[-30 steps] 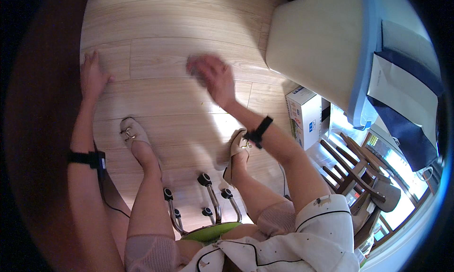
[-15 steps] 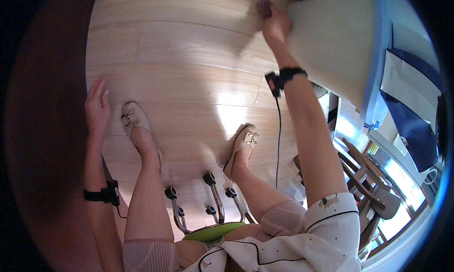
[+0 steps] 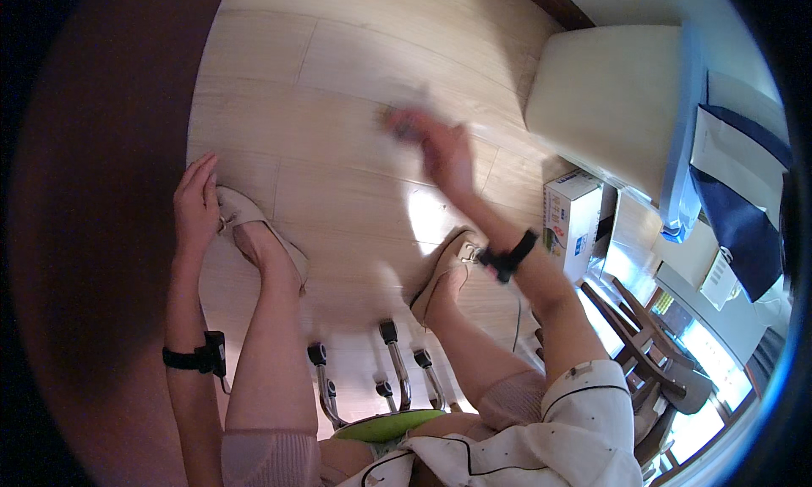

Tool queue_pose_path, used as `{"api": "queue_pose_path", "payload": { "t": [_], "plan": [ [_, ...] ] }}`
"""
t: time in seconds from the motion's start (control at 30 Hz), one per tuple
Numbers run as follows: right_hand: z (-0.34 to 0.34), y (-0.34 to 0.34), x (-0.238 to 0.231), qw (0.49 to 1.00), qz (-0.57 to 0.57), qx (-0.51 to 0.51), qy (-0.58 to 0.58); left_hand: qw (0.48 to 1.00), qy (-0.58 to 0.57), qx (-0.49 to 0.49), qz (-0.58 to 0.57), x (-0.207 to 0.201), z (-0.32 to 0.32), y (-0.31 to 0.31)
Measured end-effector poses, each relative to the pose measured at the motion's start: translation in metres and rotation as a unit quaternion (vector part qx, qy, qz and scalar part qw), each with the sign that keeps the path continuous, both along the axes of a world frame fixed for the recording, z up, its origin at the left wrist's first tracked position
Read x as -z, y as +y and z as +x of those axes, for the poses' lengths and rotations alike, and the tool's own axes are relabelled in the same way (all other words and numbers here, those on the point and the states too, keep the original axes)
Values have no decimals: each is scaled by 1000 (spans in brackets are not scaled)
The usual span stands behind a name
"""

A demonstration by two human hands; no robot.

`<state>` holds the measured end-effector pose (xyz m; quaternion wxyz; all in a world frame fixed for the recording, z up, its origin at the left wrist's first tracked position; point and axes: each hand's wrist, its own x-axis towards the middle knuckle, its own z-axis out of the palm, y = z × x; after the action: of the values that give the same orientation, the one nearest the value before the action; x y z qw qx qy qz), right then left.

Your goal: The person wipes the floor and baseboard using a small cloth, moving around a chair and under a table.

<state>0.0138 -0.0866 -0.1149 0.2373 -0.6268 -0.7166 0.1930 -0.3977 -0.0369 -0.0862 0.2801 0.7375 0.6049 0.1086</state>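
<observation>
Out over the wooden floor (image 3: 334, 199), the right hand (image 3: 448, 155) grips a small, blurred dark object (image 3: 408, 130) ahead of the right shoe (image 3: 437, 277), while the left hand (image 3: 196, 203), fingers straight and close together, rests near the left shoe (image 3: 241, 206).

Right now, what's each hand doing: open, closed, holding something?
Left hand: open, fingers extended, nothing seen in it.
Right hand: looks closed on a small dark thing, too blurred to identify.
</observation>
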Motion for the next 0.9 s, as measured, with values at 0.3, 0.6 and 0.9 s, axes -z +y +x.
{"api": "queue_pose_path", "payload": {
  "t": [0.3,0.6,0.9],
  "plan": [
    [40,117,61,981,65,153,-96,999,-26,-30,-6,4,-22,-12],
    [-107,-24,14,960,-47,-252,115,999,-39,-30,14,-19,-16,5],
    [61,178,44,957,43,265,-108,1000,-11,4,29,-49,-31,-7]
  ]
}}
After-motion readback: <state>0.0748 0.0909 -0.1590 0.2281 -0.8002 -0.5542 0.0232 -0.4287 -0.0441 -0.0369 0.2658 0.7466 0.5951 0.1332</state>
